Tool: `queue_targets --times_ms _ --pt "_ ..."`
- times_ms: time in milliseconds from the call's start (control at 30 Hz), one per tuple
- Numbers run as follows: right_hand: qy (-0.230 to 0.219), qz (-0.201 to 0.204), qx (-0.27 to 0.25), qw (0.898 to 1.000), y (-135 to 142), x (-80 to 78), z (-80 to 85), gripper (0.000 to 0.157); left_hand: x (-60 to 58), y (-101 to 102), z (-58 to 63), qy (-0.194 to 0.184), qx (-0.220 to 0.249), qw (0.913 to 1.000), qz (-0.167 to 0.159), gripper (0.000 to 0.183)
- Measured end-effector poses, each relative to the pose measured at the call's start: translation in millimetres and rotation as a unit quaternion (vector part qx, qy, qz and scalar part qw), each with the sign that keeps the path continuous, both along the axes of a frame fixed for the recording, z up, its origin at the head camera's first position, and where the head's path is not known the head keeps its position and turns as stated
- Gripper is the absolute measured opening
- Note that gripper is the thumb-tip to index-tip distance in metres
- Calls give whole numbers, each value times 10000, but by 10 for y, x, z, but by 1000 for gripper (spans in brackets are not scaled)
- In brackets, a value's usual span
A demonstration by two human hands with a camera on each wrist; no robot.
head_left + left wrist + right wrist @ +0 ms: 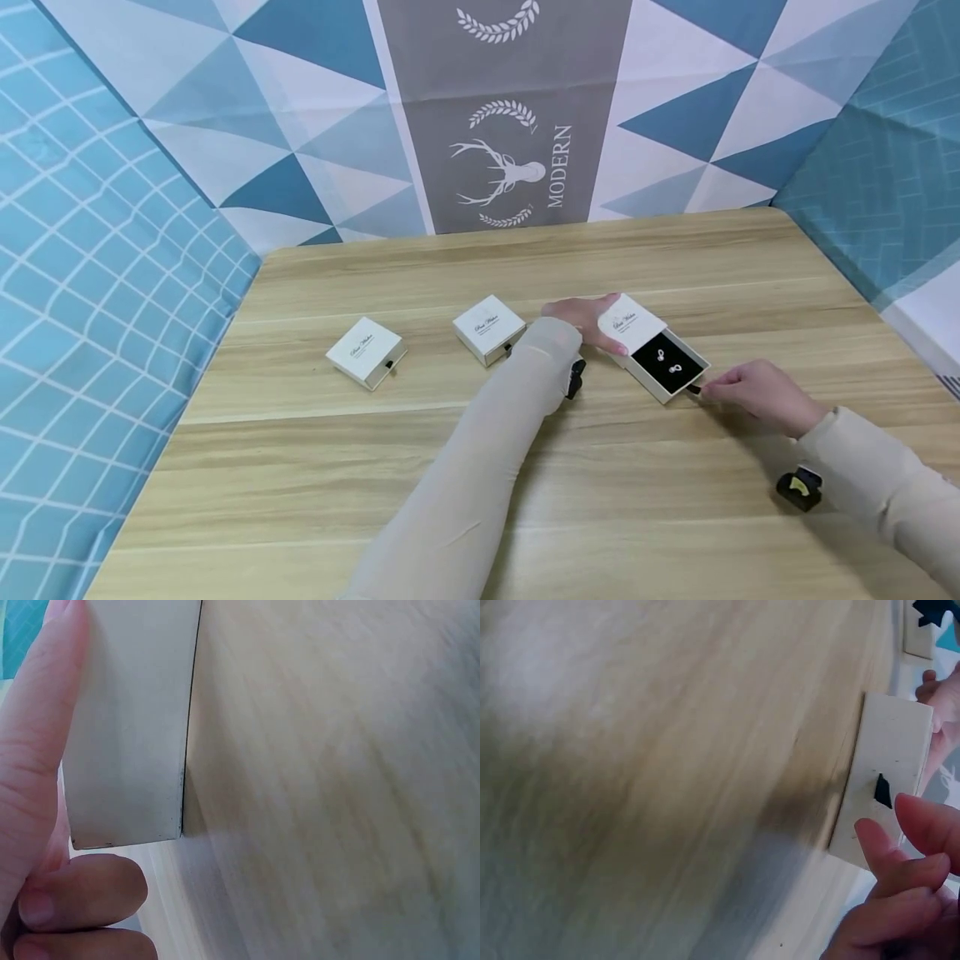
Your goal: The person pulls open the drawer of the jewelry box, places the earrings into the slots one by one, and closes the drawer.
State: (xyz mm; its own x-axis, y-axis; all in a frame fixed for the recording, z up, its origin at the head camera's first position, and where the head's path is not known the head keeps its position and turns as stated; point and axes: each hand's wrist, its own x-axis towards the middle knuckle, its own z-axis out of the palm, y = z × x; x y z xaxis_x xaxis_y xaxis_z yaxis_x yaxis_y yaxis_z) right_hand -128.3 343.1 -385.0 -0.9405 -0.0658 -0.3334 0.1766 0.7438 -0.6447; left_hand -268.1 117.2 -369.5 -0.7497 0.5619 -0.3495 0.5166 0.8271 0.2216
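In the head view my left hand (588, 321) grips the white sleeve (633, 323) of a small jewelry box, thumb on the near side and fingers on the far side. From the sleeve the drawer (670, 397) is partly pulled out. Two small silvery earrings (667, 361) lie on its black lining. The fingertips of my right hand (768, 396) are at the drawer's black ribbon tab (693, 388); the right wrist view shows thumb and forefinger apart, just beside the tab (883, 791). The left wrist view shows the box's side (131, 750) close up, against a long finger.
Two closed white boxes lie to the left, one (367, 353) farther out and one (489, 327) nearer my left hand. Everything stands on a wooden table (300, 475). A patterned cloth (322, 108) hangs behind its far edge. My left forearm (472, 467) crosses the table's middle.
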Motion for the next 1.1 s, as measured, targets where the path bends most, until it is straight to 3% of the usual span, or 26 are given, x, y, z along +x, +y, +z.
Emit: queue_targets --times_ms 300,1100 --pt "-559 -203 -405 9974 18 -35 -50 29 0 -2 -29 -16 55 10000 79 97" --pt "-614 -264 -500 9965 -59 -78 -90 24 2 -15 -7 -203 197 9993 230 98"
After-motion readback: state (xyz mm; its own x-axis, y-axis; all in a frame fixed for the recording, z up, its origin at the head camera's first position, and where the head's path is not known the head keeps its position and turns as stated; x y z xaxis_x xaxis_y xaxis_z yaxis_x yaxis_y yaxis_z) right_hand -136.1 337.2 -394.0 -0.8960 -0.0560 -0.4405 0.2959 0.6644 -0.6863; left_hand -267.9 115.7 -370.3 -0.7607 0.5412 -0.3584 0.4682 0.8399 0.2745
